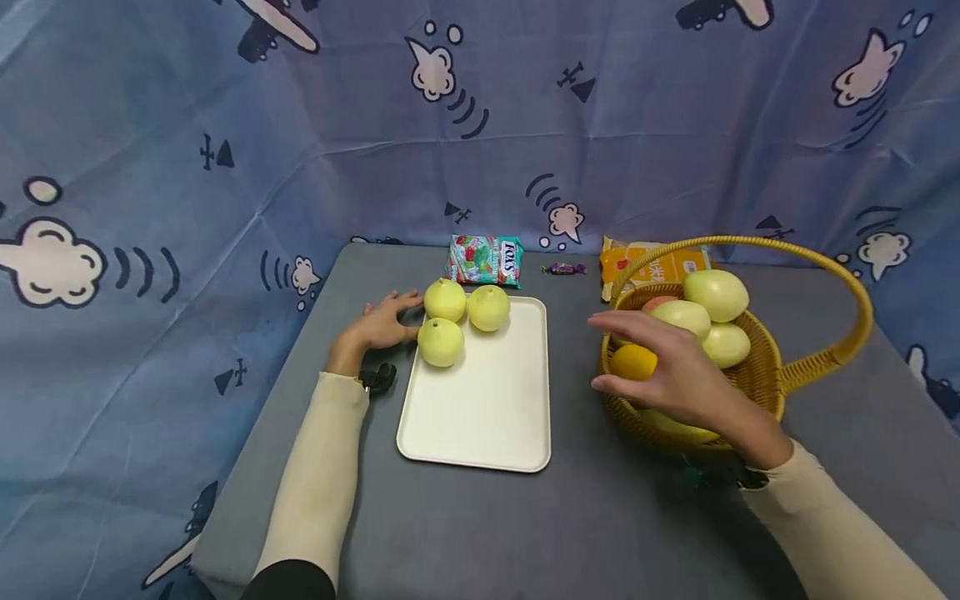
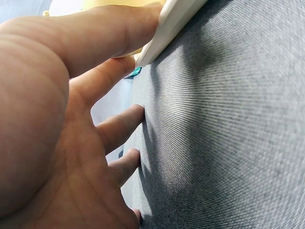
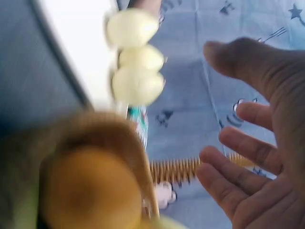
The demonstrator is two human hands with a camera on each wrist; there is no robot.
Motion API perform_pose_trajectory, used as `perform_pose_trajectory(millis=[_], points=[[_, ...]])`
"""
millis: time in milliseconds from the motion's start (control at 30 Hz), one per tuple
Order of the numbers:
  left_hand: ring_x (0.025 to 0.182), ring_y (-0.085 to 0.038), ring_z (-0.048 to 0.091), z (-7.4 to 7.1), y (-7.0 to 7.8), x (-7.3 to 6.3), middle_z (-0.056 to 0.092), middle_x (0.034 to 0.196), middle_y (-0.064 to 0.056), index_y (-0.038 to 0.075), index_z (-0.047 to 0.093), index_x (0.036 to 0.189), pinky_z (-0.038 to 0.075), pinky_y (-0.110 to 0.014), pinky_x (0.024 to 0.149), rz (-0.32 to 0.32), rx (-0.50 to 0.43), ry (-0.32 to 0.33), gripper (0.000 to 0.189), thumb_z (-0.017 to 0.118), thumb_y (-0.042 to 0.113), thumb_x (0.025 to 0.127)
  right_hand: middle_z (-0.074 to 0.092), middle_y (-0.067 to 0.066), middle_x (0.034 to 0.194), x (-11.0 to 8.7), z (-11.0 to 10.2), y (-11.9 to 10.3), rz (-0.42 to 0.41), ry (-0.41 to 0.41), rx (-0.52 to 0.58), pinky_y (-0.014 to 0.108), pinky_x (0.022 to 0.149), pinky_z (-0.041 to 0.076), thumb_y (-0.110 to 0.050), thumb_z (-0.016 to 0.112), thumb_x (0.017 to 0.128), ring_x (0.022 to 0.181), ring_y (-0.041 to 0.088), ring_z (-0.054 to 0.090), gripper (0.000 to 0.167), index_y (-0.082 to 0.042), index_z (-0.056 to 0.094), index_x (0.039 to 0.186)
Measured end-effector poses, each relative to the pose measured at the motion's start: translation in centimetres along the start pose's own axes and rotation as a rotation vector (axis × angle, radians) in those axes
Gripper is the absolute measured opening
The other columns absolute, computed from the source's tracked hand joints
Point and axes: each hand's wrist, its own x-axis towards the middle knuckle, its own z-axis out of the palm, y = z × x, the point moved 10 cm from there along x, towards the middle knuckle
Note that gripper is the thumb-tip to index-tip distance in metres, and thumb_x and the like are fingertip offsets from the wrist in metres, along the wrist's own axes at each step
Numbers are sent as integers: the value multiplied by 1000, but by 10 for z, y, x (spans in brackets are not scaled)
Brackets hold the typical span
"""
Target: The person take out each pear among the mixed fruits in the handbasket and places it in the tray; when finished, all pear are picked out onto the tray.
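In the head view my left hand (image 1: pixel 386 322) is at the left edge of a white rectangular tray (image 1: pixel 487 408), its fingers spread. The left wrist view shows the thumb and index finger touching the tray's rim, the other fingertips against the grey cloth. Three round, pale yellow-green fruits (image 1: pixel 441 342) sit together at the tray's far left corner. My right hand (image 1: pixel 675 367) hovers over the near left side of a wicker basket (image 1: pixel 765 367), holding nothing, thumb apart from the fingers. Below it lies an orange fruit (image 1: pixel 632 362); pale green oval fruits (image 1: pixel 716 295) are heaped behind.
The basket's tall handle (image 1: pixel 862 308) arches over it and leans right. Behind the tray lie a teal candy bag (image 1: pixel 486 260) and a small purple-wrapped candy (image 1: pixel 564 268). A yellow-orange packet (image 1: pixel 618 258) lies behind the basket. A blue printed curtain (image 1: pixel 480 158) hangs at the table's back.
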Motion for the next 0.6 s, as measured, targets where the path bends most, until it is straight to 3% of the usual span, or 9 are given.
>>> perform_pose_trajectory(millis=[67, 200, 267, 333, 433, 500, 600], points=[[172, -43, 4, 0, 0, 1, 23, 183, -12, 14, 40, 171, -10, -80, 128, 5, 0, -2, 78, 74, 35, 104, 74, 7, 142, -6, -11, 4, -30, 8, -30, 2, 113, 33, -14, 103, 74, 127, 28, 69, 78, -11, 70, 145], [171, -44, 3, 0, 1, 2, 23, 183, -12, 14, 40, 171, -10, -81, 128, 13, 3, -7, 77, 74, 34, 105, 74, 9, 137, -14, -29, 10, -87, 5, -121, 0, 110, 32, -12, 105, 67, 122, 28, 68, 81, -10, 73, 141], [171, -44, 3, 0, 0, 2, 23, 183, -12, 14, 40, 171, -10, -80, 128, 10, 2, -7, 77, 74, 34, 105, 74, 11, 136, -15, -37, 14, -105, 2, -185, 1, 107, 36, -13, 106, 64, 119, 29, 70, 81, -9, 73, 138], [171, -43, 3, 0, -1, 2, 23, 183, -12, 14, 40, 171, -10, -80, 128, 7, 1, -7, 77, 74, 34, 105, 73, 12, 137, -16, -43, 18, -109, -16, -241, 13, 104, 50, -14, 106, 65, 118, 31, 71, 80, -7, 73, 137], [172, -43, 4, 0, -1, 1, 23, 183, -11, 14, 41, 171, -10, -79, 129, -1, -2, -7, 77, 75, 35, 105, 70, 15, 140, -15, -48, 28, -60, -78, -306, 43, 96, 62, -13, 105, 69, 120, 36, 70, 80, -8, 70, 140], [172, -43, 4, 0, 0, 0, 24, 183, -11, 15, 41, 171, -10, -79, 129, -4, -2, -8, 77, 75, 35, 105, 66, 20, 142, -15, -49, 37, -3, -133, -334, 63, 94, 60, -9, 103, 72, 124, 42, 66, 78, -8, 69, 143], [172, -43, 4, -1, 1, -2, 24, 183, -11, 15, 41, 171, -11, -79, 129, -7, 1, -8, 77, 74, 36, 105, 62, 27, 145, -15, -46, 50, 88, -210, -387, 72, 96, 57, -7, 101, 75, 128, 49, 61, 77, -6, 67, 145]])
